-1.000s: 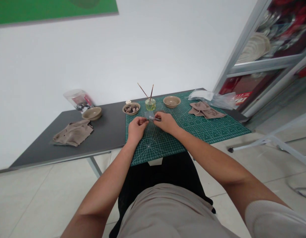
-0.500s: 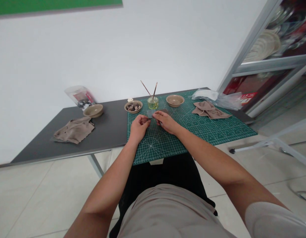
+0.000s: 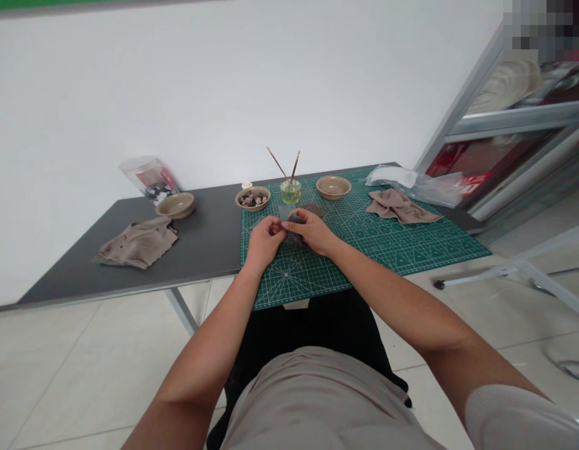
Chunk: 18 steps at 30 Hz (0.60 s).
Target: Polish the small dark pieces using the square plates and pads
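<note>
My left hand (image 3: pixel 265 242) is closed in a pinch over the green cutting mat (image 3: pixel 289 278). My right hand (image 3: pixel 315 232) meets it, thumb and fingertips closed beside the left fingertips. Whatever they hold between them is too small and too covered to make out. Just beyond the fingers lie a flat grey piece (image 3: pixel 286 212) and a flat brown piece (image 3: pixel 312 210). Behind these stands a small glass jar (image 3: pixel 290 192) of yellowish liquid with two thin brushes (image 3: pixel 295 165) in it. A bowl (image 3: pixel 252 208) of dark and tan chunks sits to its left.
Right of the jar is a tan bowl (image 3: pixel 333 189). A brown cloth (image 3: pixel 399 207) and a clear plastic bag (image 3: pixel 430 187) lie farther right. On the dark tabletop (image 3: pixel 209 237) at left are another bowl (image 3: pixel 176 206), a cloth (image 3: pixel 137 244) and a tipped clear container (image 3: pixel 146 178).
My right hand's fingers have shifted left and now meet the left fingertips, uncovering more of the flat brown piece. My left hand stays nearly in place. The view has shifted slightly.
</note>
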### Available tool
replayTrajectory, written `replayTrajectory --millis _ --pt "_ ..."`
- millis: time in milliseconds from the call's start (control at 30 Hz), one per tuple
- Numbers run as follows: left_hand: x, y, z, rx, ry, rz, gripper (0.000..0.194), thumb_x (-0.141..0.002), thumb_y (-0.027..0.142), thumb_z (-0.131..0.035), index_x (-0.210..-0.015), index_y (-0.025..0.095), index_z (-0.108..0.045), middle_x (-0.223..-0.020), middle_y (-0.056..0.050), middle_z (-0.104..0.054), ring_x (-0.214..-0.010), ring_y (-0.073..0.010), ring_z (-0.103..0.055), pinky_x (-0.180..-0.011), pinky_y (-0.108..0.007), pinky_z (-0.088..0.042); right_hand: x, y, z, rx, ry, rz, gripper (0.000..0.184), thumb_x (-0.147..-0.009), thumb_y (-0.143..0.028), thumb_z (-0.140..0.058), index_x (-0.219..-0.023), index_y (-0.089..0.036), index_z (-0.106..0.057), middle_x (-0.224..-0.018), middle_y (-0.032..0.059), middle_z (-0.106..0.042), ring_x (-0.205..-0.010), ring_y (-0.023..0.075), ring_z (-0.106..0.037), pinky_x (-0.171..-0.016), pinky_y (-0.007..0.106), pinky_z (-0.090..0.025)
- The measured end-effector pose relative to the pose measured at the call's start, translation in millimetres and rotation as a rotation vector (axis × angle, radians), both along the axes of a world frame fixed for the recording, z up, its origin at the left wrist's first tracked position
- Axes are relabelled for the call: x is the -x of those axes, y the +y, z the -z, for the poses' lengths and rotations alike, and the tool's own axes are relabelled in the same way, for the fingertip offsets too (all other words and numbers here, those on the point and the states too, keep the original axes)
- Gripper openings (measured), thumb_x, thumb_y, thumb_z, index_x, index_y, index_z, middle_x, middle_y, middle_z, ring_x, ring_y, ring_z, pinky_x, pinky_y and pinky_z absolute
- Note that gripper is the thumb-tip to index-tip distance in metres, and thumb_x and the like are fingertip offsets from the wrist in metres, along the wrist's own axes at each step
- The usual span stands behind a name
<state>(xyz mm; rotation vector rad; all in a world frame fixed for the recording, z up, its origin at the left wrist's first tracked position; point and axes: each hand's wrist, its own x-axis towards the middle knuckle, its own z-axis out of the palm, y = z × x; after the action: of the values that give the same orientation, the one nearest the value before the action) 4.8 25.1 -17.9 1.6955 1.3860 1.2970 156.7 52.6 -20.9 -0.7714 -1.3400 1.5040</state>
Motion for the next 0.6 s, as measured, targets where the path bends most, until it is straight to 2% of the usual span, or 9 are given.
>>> replayTrajectory --millis 167,267,467,600 --pt "0.0 -1.8 -0.2 -0.011 0.035 -0.018 0.003 -0.074 0.018 -0.061 -0.075 0.020 -0.059 -0.064 0.005 -0.054 -0.061 -0.0115 -0.050 -0.061 -0.025 -0.038 1.7 0.9 4.8 -0.075 -0.095 0.078 0.038 -0.069 -0.049 -0.081 -0.084 -0.022 -0.060 -0.069 -0.0062 -0.056 -0.059 0.0105 -0.047 -0.056 0.024 -0.037" --pt "-0.4 -3.5 -0.4 -0.025 0.072 -0.036 0.004 -0.075 0.017 -0.061 -0.074 0.020 -0.059 -0.064 0.005 -0.054 -0.061 -0.0118 -0.050 -0.061 -0.025 -0.038 1.4 1.4 6.8 -0.088 -0.089 0.066 0.037 -0.070 -0.050 -0.081 -0.083 -0.021 -0.061 -0.069 -0.0055 -0.056 -0.060 0.0107 -0.048 -0.056 0.024 -0.037" --pt "-1.4 -6.7 -0.4 -0.047 0.071 -0.052 0.006 -0.078 0.020 -0.064 -0.074 0.021 -0.060 -0.066 0.005 -0.059 -0.063 -0.0120 -0.053 -0.064 -0.026 -0.041 3.0 -3.1 1.5 0.022 0.031 0.055 0.047 -0.061 -0.054 -0.085 -0.079 -0.023 -0.054 -0.062 -0.0083 -0.051 -0.051 0.0089 -0.041 -0.047 0.023 -0.031" --pt "-0.8 -6.2 2.9 -0.038 0.013 -0.033 0.004 -0.079 0.023 -0.065 -0.077 0.021 -0.061 -0.071 0.003 -0.062 -0.067 -0.0132 -0.057 -0.066 -0.026 -0.044 2.9 -3.9 -0.2 0.052 0.065 0.020 0.049 -0.061 -0.054 -0.086 -0.080 -0.023 -0.053 -0.063 -0.0085 -0.050 -0.048 0.0078 -0.039 -0.045 0.023 -0.028"
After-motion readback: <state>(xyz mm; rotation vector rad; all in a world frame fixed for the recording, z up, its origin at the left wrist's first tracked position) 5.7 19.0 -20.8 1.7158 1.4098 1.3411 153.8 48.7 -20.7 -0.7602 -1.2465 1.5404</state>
